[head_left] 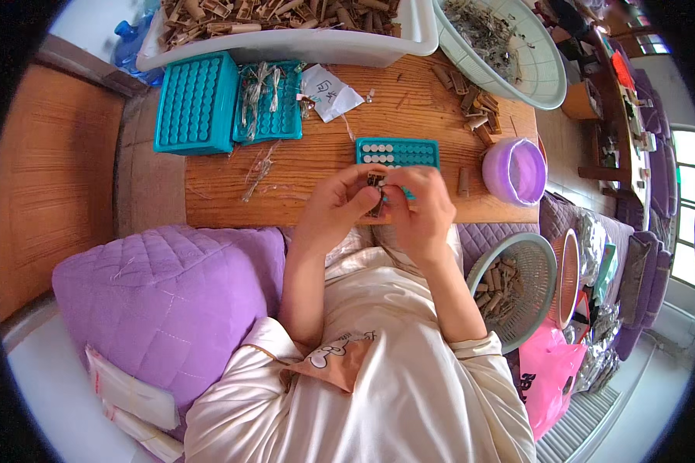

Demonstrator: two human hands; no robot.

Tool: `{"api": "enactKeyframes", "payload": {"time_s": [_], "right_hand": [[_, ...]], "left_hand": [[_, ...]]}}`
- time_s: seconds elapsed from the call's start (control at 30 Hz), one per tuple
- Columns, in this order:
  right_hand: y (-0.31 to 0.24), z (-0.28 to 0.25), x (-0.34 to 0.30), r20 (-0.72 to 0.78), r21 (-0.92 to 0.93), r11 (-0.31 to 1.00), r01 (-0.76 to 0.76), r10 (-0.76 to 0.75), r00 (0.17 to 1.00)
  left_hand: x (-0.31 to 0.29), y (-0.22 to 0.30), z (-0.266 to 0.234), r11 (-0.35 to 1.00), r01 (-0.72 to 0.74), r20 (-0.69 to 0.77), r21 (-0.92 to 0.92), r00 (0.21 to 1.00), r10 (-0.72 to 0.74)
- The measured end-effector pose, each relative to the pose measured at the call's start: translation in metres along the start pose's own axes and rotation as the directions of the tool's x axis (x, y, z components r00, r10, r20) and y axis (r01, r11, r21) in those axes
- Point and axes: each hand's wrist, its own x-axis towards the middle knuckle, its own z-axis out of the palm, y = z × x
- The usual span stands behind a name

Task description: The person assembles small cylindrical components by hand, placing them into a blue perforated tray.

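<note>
Close together over the near edge of the wooden table, both my hands work at one small piece. My left hand (336,207) is closed on a brown hollow plastic casing (375,179), its thumb along the side. The fingers of my right hand (423,207) are pinched at the casing's right side, around something small and pale that is mostly hidden. Just beyond them lies a teal tray (422,143) of round slots, with white round pieces (376,148) in its left part. My hands cover its near edge.
A white tub (286,48) heaped with brown casings stands at the back. Stacked teal trays (195,104) and wire bundles (255,96) sit left. Right are a pale green basket (550,81), loose casings (479,108), a purple container (515,171) and a grey-green basket (539,309).
</note>
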Motion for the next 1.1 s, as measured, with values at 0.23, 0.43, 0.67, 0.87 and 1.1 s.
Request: {"api": "enactKeyframes", "payload": {"time_s": [0.23,0.43,0.67,0.87,1.1], "right_hand": [[0.02,-0.01,0.0,0.281,0.128,0.987,-0.101,0.061,0.958],[0.062,0.0,-0.009,0.118,-0.139,0.916,-0.375,0.391,0.913],[0.062,0.003,-0.014,0.25,-0.328,0.924,-0.198,0.287,0.925],[0.015,-0.012,-0.005,0.001,0.027,0.953,-0.302,0.302,0.953],[-0.011,-0.01,-0.008,-0.007,0.047,0.997,-0.057,0.057,0.998]], "left_hand": [[0.007,-0.005,-0.008,0.996,0.028,-0.036,0.085,0.999,-0.025],[0.003,-0.003,-0.01,0.995,-0.061,-0.042,0.082,0.997,0.064],[0.002,0.0,-0.011,0.997,-0.063,-0.039,0.051,0.997,0.065],[-0.002,0.003,-0.004,0.995,-0.042,0.016,0.091,0.999,0.04],[-0.006,0.004,0.007,0.999,-0.014,0.072,0.048,0.997,0.01]]}}
